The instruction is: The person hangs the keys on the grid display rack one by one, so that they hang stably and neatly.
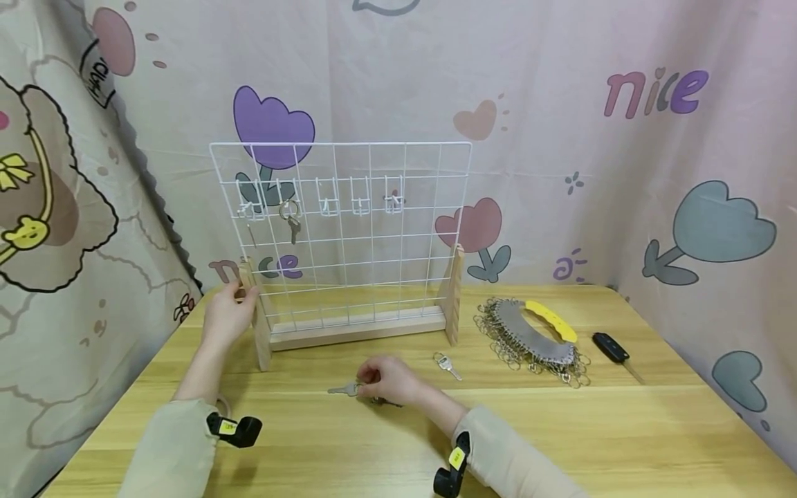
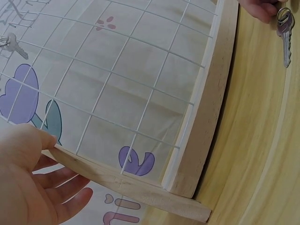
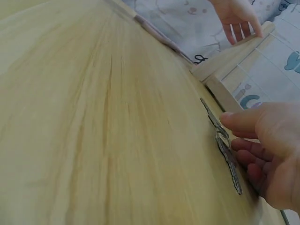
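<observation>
My left hand [image 1: 227, 315] grips the left wooden leg [image 2: 98, 173] of a white wire grid rack [image 1: 349, 270], thumb on one side and fingers on the other. Small white hooks [image 1: 360, 200] line its upper part. One hook carries a key on a ring [image 1: 294, 228]. Low over the table, my right hand [image 1: 394, 380] is at two keys [image 3: 229, 166] joined by a small ring [image 3: 222, 138]. A gap shows between its thumb and bent fingers, with the ring beside them. One of these keys [image 2: 286, 42] lies flat on the wood.
Right of the rack lies a grey curved plate with a yellow handle [image 1: 551, 321], fringed with many metal rings. A black car key [image 1: 611, 348] lies farther right. Another silver key [image 1: 447, 365] is between the rack and the plate. Patterned curtains [image 1: 548, 152] hang behind the table.
</observation>
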{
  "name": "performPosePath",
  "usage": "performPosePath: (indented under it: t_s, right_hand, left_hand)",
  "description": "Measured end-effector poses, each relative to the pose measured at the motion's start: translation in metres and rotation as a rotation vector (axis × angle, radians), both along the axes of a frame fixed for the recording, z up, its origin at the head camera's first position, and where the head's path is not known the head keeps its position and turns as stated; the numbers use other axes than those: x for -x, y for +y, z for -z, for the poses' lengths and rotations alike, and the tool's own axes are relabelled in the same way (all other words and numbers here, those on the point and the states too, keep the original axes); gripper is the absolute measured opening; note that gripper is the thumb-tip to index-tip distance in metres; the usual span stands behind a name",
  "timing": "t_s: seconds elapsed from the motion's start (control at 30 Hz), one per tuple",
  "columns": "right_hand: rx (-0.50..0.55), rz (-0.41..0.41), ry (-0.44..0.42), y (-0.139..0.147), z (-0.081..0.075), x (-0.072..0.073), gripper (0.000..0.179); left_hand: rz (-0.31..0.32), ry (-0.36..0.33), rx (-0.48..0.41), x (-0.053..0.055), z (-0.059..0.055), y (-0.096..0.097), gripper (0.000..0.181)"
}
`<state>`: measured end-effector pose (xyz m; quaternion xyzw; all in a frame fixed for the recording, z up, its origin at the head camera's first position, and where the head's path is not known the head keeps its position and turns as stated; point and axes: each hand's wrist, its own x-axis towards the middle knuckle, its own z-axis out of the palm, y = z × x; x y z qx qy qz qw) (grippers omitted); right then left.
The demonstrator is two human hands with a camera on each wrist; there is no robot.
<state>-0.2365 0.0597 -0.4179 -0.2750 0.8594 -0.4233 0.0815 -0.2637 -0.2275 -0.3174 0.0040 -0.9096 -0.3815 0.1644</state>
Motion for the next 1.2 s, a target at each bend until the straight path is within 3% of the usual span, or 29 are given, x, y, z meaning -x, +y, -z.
performPosePath:
  t_s: [0.17,0.7,1.07,1.2]
  right_hand:
    - [-0.020,0.030,-0.004,-0.0036,0.0008,0.0000,0.012]
    - [-0.202,0.066,0.109,-0.0097,-0.0037,0.0003,0.016]
    - [0.003,0.074,-0.017,-0.0049,-0.0046,0.0030,0.011]
    - [-0.006,0.054,-0.024,-0.0006,-0.0078,0.0062,0.011]
  left_hand:
    - [-0.003,0.003,0.003,-0.0014,-0.0004,0.0002,0.053]
    - [-0.009,0.002,0.008,-0.0018,-0.0017,0.0016,0.053]
    - [-0.013,0.016,0.006,-0.0006,-0.0006,0.0012,0.051]
    - [-0.020,0.017,-0.008,-0.0015,-0.0014,0.0027,0.050]
